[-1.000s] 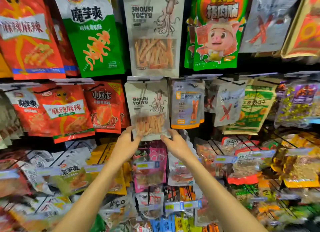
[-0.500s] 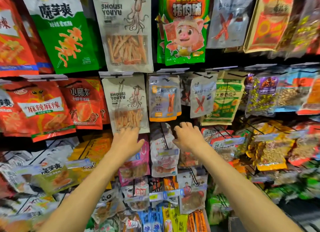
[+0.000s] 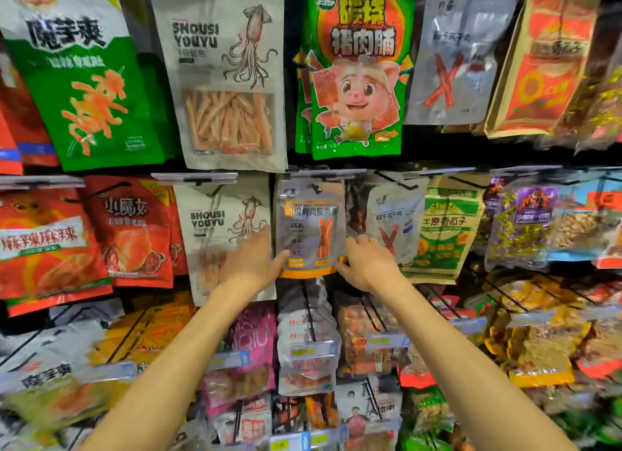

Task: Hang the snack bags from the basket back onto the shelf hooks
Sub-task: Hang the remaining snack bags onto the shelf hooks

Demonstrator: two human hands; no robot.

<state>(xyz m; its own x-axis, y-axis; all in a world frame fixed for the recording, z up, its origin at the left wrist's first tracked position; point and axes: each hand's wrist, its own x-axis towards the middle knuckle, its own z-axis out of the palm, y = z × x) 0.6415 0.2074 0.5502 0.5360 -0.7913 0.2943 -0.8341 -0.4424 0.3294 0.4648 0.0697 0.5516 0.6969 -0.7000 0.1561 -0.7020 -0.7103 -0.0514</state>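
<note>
Head view, near to far. Left hand [image 3: 252, 262]: fingers straight, thumb touching the lower left edge of the chicken-strip bag [image 3: 311, 225]. Right hand [image 3: 368, 265]: fingers curled at the lower right corner; pinching or not, cannot tell. Bag hangs on hook [image 3: 315, 187], middle row. Advice: steady both corners, square it, release gently.

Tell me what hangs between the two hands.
In the head view, a silver chicken-strip bag with an orange bottom edge hangs between the left hand and the right hand, both at its lower corners.
</note>
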